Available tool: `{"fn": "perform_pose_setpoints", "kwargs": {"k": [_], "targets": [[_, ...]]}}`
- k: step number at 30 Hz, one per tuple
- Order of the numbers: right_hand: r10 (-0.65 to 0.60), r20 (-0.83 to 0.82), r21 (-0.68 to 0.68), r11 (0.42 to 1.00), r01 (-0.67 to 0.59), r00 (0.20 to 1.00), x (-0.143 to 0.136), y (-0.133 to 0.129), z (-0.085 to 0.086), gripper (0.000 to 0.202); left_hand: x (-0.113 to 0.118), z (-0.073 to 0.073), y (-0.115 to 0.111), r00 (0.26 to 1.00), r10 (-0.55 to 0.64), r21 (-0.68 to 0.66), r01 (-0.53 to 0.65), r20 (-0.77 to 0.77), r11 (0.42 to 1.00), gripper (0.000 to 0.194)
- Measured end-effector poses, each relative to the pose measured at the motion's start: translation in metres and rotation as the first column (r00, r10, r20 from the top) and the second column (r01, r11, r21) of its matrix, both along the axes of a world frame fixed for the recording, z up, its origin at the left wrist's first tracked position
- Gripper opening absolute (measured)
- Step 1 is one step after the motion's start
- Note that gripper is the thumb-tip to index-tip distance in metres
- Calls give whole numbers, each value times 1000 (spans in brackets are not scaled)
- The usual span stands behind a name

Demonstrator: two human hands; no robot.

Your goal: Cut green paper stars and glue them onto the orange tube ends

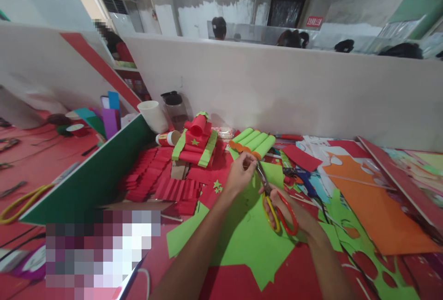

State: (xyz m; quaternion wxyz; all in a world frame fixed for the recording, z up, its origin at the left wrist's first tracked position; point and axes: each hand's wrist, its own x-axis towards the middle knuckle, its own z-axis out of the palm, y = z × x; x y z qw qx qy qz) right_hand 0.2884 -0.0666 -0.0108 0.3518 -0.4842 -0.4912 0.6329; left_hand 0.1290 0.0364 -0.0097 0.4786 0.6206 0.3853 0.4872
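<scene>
My right hand (pixel 277 207) is closed on scissors (pixel 264 181) with one yellow and one red handle. Their blades point up and left, toward my left hand (pixel 242 170). The fingers of my left hand are pinched at the edge of a small orange scalloped paper piece (pixel 255 154), beside the blade tips. Under both hands lies a large green paper sheet (pixel 252 235) with drawn marks. Just behind my left hand are green paper rolls (pixel 258 140) side by side. Small green stars (pixel 217 184) rest on red paper left of my wrist.
A red and green paper model (pixel 198 141) stands behind folded red strips (pixel 148 171). A white cup (pixel 153 116) and a clear bottle (pixel 175 108) stand by the partition (pixel 277 92). Orange paper (pixel 374 207), green scraps and a blue-handled tool (pixel 308 184) lie right. A green board (pixel 93 175) borders the left.
</scene>
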Motion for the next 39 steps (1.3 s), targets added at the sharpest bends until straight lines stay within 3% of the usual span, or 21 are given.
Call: {"fn": "perform_pose_setpoints", "kwargs": {"k": [7,12,24,31,39], "targets": [[-67,57,64,996,63,996,-9,0,-2,50,-4,-7,7,1000,-17,60,18,-13,998,9],[-64,82,39,997,61,995,-11,0,-1,53,-5,-11,10,999,-23,60,25,-33,998,10],[-96,97,89,992,87,991,-9,1,-11,53,-5,0,3,999,-34,48,32,36,998,7],[-78,81,57,996,74,994,-13,3,-2,58,-4,-2,7,987,-44,-26,49,153,998,8],[-50,43,-2,999,50,998,-10,4,-6,53,-6,-2,9,987,-34,-128,54,158,990,13]]}}
